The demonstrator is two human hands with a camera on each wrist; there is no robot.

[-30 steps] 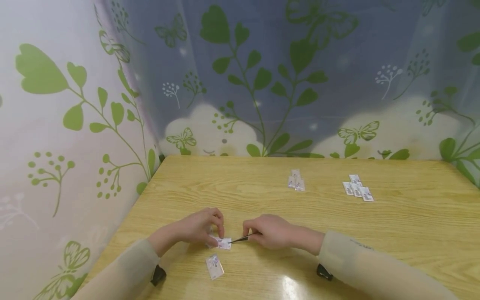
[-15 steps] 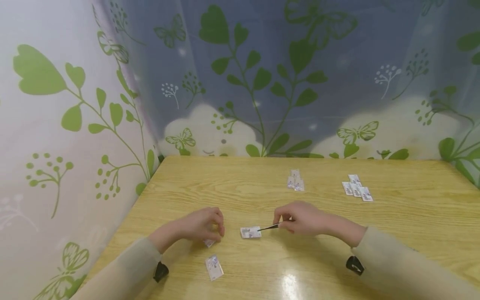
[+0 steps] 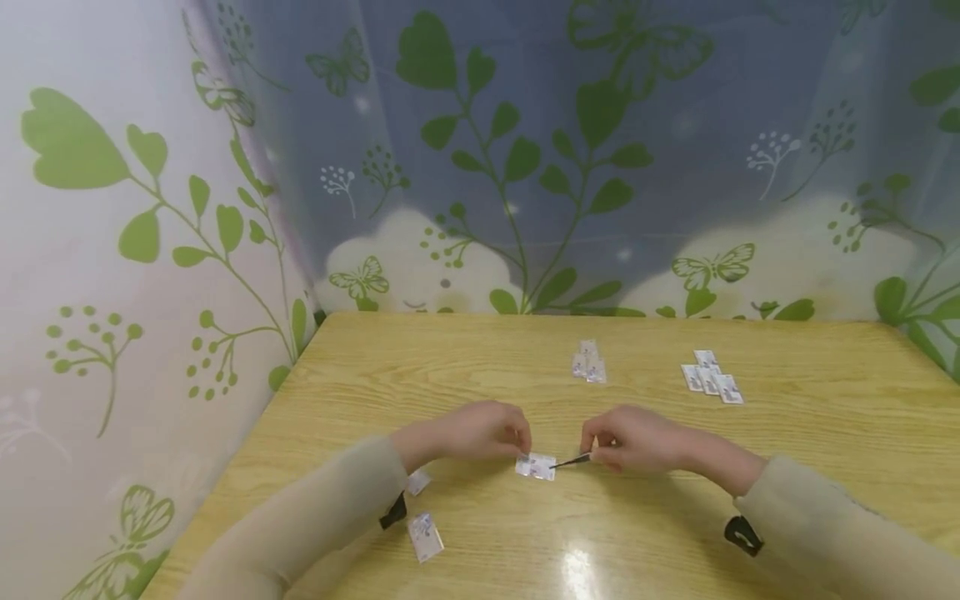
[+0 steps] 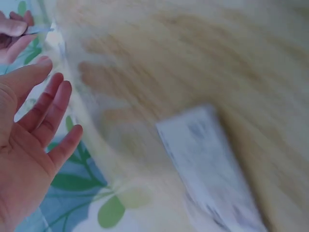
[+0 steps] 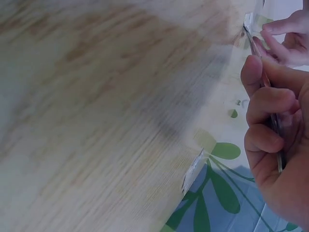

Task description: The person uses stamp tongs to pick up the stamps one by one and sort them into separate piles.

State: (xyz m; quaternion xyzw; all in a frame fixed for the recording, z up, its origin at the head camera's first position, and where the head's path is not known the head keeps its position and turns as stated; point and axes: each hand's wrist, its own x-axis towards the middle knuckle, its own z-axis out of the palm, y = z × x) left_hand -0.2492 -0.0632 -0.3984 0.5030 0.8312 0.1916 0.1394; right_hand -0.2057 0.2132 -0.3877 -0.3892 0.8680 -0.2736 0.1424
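My right hand [image 3: 637, 437] grips a pair of slim tweezers [image 3: 573, 460], whose tips meet the right edge of a small white printed card [image 3: 536, 467] lying near the table's middle. In the right wrist view, fingers and thumb curl round the tweezers [image 5: 265, 79]. My left hand [image 3: 483, 429] hovers at that card's left end, fingertips right by its edge. The left wrist view shows the left hand [image 4: 36, 130] with fingers extended and loosely spread, holding nothing. A blurred white printed card [image 4: 210, 164] lies below it in that view.
Left of centre lie another printed card [image 3: 425, 536] and one [image 3: 418, 481] partly behind the left sleeve. A small cluster of cards [image 3: 589, 362] sits at the back, with a second cluster [image 3: 711, 377] to its right. Patterned curtains [image 3: 480, 167] border the wooden table [image 3: 420, 358].
The tweezers and card have moved right from beside the left hand to mid-table. My left hand has left the card it was touching and followed rightward to the moved card.
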